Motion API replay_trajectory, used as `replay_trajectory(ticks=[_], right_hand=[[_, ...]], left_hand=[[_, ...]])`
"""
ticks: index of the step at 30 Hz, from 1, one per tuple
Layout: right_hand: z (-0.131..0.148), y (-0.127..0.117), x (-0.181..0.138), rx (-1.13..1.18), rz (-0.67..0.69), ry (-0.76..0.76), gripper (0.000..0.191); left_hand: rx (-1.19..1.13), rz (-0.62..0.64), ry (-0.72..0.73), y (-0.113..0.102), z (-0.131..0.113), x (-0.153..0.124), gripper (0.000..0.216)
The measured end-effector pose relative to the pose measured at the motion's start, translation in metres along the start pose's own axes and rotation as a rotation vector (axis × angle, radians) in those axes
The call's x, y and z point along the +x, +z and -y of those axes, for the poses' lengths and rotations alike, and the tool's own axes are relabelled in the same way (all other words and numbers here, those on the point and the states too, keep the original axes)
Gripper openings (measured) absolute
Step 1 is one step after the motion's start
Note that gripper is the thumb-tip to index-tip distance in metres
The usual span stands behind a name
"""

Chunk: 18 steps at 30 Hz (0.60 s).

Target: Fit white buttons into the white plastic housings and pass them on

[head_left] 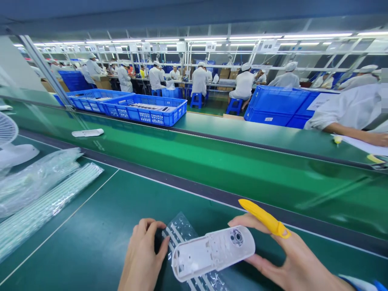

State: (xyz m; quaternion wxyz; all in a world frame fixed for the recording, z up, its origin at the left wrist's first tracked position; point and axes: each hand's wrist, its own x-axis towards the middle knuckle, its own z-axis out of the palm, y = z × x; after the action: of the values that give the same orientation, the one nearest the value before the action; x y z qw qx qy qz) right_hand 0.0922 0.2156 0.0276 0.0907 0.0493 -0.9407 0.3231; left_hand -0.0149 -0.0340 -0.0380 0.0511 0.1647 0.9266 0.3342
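Note:
My right hand (285, 256) holds a long white plastic housing (197, 258) by its rounded right end, thumb below and fingers above. The inner side faces up, with a dark round part (237, 237) near the held end. A yellow finger cot (263, 218) covers one raised finger of that hand. My left hand (145, 250) is half curled, with a gap between thumb and forefinger. Its fingertips are at the left edge of a clear plastic sheet with pale strips (178, 226); whether they touch it I cannot tell. The housing partly covers this sheet.
Beyond the green worktop (100, 226) runs a green conveyor belt (169, 151), bearing another white housing (87, 132). Blue crates (145, 115) stand past it. Bagged pale strips (54, 202) and a white fan (12, 141) are at left. A co-worker's sleeve (342, 109) is far right.

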Motion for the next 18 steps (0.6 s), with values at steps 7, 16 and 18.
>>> replay_trajectory(ticks=[7,16,18], right_hand=[[-0.037,-0.001,0.050,-0.211,-0.002,-0.002,0.025],[-0.106,-0.007,0.121,-0.419,-0.108,0.230,0.016],[-0.105,-0.010,0.120,-0.406,-0.123,0.241,0.020]], left_hand=[[-0.273,0.026,-0.148,-0.003,-0.009,0.000,0.013],[-0.778,0.144,-0.328,-0.013,-0.022,0.002,0.033],[-0.819,0.155,-0.349,-0.013,-0.024,0.002,0.035]])
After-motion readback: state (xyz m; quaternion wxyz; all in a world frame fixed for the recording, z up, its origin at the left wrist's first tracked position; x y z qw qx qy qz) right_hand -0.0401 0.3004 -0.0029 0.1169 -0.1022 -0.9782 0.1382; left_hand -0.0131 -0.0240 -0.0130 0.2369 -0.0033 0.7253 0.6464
